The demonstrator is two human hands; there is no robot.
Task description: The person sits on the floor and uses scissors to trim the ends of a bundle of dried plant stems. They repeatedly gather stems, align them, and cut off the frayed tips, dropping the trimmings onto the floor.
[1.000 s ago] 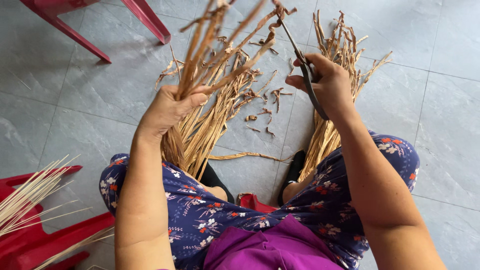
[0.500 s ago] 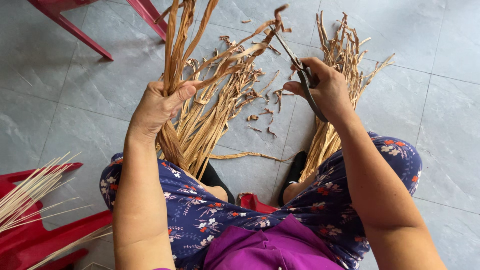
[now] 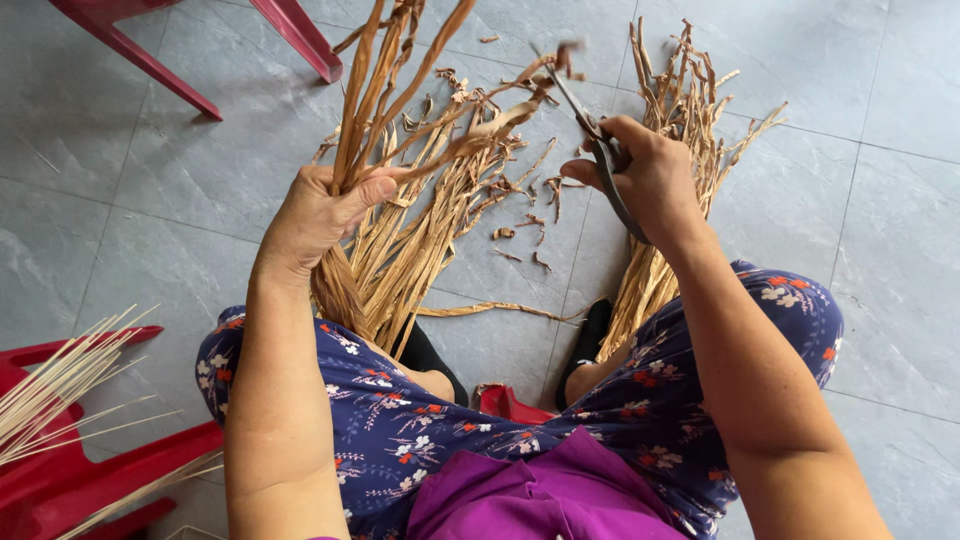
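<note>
— What is sitting where in this frame?
— The left hand [image 3: 318,215] is gripping a bundle of dried strips [image 3: 400,150] at centre left, the strips rising to the top edge. The right hand [image 3: 650,178] is holding scissors [image 3: 590,125] at upper centre right, just beside the bundle's tips.

— And around them?
— A second pile of strips [image 3: 680,110] is lying on the tiled floor [image 3: 880,250] behind the right hand. Cut scraps [image 3: 520,235] are lying between the hands. Thin sticks [image 3: 60,385] are resting on a plastic chair [image 3: 90,470] at lower left; another chair's legs [image 3: 180,45] are standing at upper left.
</note>
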